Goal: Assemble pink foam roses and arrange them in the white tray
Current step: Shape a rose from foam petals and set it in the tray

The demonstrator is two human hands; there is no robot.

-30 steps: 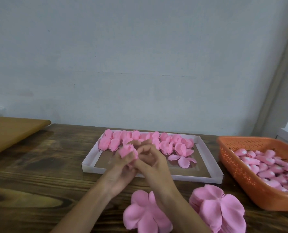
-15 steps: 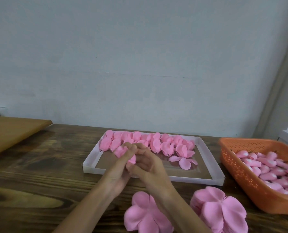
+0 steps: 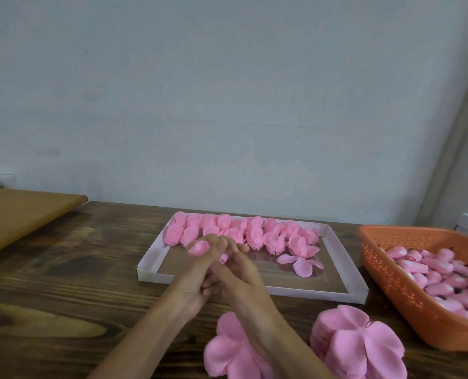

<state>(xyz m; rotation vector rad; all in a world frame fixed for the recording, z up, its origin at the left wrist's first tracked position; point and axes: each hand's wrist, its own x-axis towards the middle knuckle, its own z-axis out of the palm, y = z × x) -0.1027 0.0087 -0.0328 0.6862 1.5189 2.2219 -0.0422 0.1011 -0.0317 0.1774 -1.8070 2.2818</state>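
Both hands meet over the near left part of the white tray (image 3: 350, 292). My left hand (image 3: 192, 280) and my right hand (image 3: 241, 277) together hold one pink foam rose (image 3: 198, 247), its petals showing above my left fingers and partly hidden between the palms. Several finished roses (image 3: 254, 233) lie in rows along the tray's far side. One flat petal piece (image 3: 299, 265) lies loose in the tray to the right of my hands.
Two stacks of flat pink petal cut-outs (image 3: 361, 346) (image 3: 233, 354) sit on the dark wooden table near me. An orange perforated basket (image 3: 391, 277) of pink rose buds stands at the right. A lighter wooden board (image 3: 22, 214) lies at the left.
Both hands have carried the rose a little forward and down over the tray's near left area, and my fingers have closed more tightly around it, hiding more of the petals.
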